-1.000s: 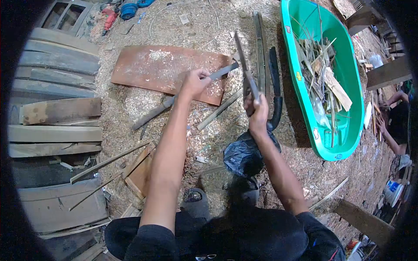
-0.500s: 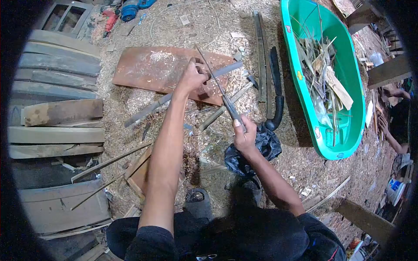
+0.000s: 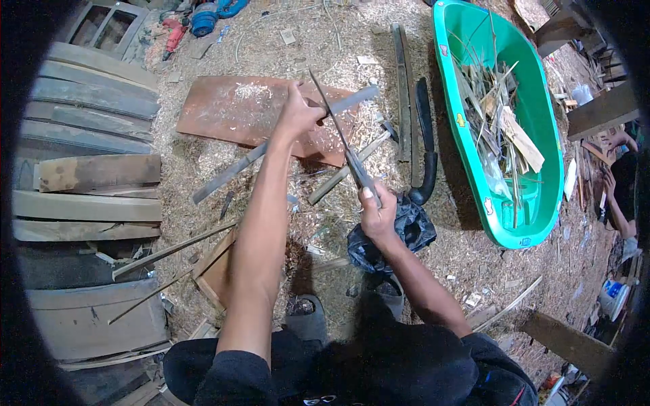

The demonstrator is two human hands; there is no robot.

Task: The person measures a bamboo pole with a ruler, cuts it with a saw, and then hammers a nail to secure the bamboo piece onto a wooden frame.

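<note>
My left hand (image 3: 300, 113) is closed round the middle of a long grey wooden slat (image 3: 237, 170), which slopes from lower left to upper right. Seen nearly edge-on, a long knife (image 3: 336, 124) points up and away from my right hand (image 3: 379, 211), whose fingers wrap its handle. The blade crosses the slat close beside my left fingers. Beneath the slat lies a wide reddish-brown board (image 3: 227, 108) sprinkled with shavings. A hammer (image 3: 352, 166) with a wooden handle rests on the ground between the board and my right hand.
A green tub (image 3: 497, 233) of wood scraps stands right, beside a black-handled machete (image 3: 425, 135) and narrow battens (image 3: 404, 95). A black plastic bag (image 3: 418, 227) lies near my feet. Stacked planks (image 3: 88, 210) line the left. At far right, another person's hands (image 3: 613, 162) show.
The view has shifted slightly. My left fingers have moved a little on the slat, while my right hand keeps its grip on the knife.
</note>
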